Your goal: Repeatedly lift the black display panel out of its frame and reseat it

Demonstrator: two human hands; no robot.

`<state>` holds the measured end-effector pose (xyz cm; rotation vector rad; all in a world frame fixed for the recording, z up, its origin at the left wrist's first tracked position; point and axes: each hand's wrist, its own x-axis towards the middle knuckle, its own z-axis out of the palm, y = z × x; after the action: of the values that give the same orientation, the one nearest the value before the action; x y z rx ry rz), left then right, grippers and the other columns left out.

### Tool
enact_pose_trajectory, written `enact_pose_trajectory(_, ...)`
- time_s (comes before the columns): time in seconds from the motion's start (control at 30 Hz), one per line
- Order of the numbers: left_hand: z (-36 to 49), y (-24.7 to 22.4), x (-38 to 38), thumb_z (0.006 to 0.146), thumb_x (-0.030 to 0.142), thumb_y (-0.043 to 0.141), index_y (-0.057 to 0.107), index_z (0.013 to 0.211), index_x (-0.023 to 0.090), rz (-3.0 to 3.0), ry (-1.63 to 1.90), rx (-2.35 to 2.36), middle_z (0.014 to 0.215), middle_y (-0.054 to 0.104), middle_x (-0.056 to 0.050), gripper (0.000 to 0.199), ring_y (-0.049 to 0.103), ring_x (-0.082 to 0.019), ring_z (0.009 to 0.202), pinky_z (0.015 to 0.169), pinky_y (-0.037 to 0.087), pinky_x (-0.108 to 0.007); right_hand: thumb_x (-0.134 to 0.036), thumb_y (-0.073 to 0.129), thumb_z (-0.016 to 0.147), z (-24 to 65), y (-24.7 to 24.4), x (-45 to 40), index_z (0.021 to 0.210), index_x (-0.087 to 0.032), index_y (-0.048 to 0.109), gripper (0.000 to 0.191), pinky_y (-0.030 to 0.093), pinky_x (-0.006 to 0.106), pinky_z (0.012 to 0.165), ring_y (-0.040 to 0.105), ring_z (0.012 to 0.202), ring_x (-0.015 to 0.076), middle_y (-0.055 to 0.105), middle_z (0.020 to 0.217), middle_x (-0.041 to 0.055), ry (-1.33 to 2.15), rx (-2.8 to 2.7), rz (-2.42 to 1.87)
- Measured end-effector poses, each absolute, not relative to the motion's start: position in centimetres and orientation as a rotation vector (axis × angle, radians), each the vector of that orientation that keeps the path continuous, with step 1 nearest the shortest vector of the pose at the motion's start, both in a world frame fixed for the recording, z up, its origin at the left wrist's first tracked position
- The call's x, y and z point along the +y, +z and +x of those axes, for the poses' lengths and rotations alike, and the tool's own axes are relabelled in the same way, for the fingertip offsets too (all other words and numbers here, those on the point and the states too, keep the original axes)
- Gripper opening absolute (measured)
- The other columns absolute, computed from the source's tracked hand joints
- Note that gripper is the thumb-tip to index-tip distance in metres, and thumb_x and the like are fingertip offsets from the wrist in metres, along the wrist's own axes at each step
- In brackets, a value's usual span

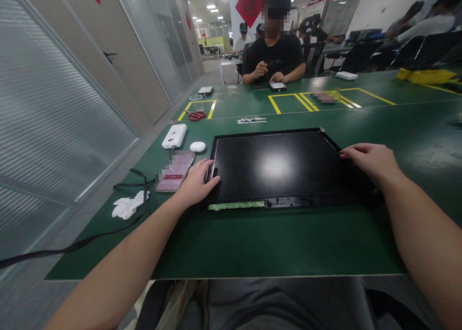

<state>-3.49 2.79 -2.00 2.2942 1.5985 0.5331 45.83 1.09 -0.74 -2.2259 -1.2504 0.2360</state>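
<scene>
A black flat display panel (249,166) lies face up on the green table, a bright reflection on its glossy surface. Along its near edge runs a green circuit strip (236,205). My left hand (198,180) grips the panel's left edge, the thumb on top and the fingers along the side. At the upper right edge, my right hand (373,161) pinches the frame between thumb and fingers; its fingertips are partly hidden. Just left of my left hand is a phone (176,172) with its screen lit.
Around the phone are a white earbud case (198,147), a white power bank (175,136), crumpled white tissue (130,204) and a black strap (97,234). Beyond the panel lie small white strips (251,120) and red-handled scissors (197,115). A person (274,55) works opposite.
</scene>
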Motion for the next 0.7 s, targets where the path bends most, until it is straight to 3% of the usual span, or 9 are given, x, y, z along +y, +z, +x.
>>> enact_pose_trajectory(0.23,-3.6,-1.9,3.1,0.090,0.040,0.050,0.049,0.145,0.012,2.264,0.524,1.630,0.149,0.056,-0.020,0.061,0.050,-0.035,0.139,0.118,0.035,-0.054,-0.042,0.060,0.070,45.8,-0.6,0.7,0.079,-0.023,0.080,0.029,0.048,0.038,0.078,0.064,0.077,0.0239,0.072,0.072,0.0041,0.138,-1.087,-2.163)
enact_pose_trajectory(0.5,-3.8,-2.3,3.3,0.090,0.035,0.050,0.048,0.147,0.014,2.289,0.513,1.598,0.150,0.055,-0.017,0.060,0.049,-0.033,0.141,0.120,0.035,-0.051,-0.038,0.062,0.066,46.9,-1.6,1.3,0.081,-0.026,0.080,0.026,0.049,0.043,0.088,0.067,0.080,0.0253,0.074,0.078,0.0031,0.205,-1.085,-2.203)
enact_pose_trajectory(0.7,-3.6,-1.8,3.1,0.092,0.033,0.045,0.051,0.146,0.011,2.250,0.491,1.591,0.150,0.056,-0.017,0.057,0.051,-0.032,0.140,0.120,0.036,-0.050,-0.037,0.061,0.066,46.2,-1.2,1.0,0.080,-0.025,0.080,0.026,0.050,0.040,0.090,0.067,0.084,0.0250,0.074,0.079,0.0042,0.197,-1.134,-2.227)
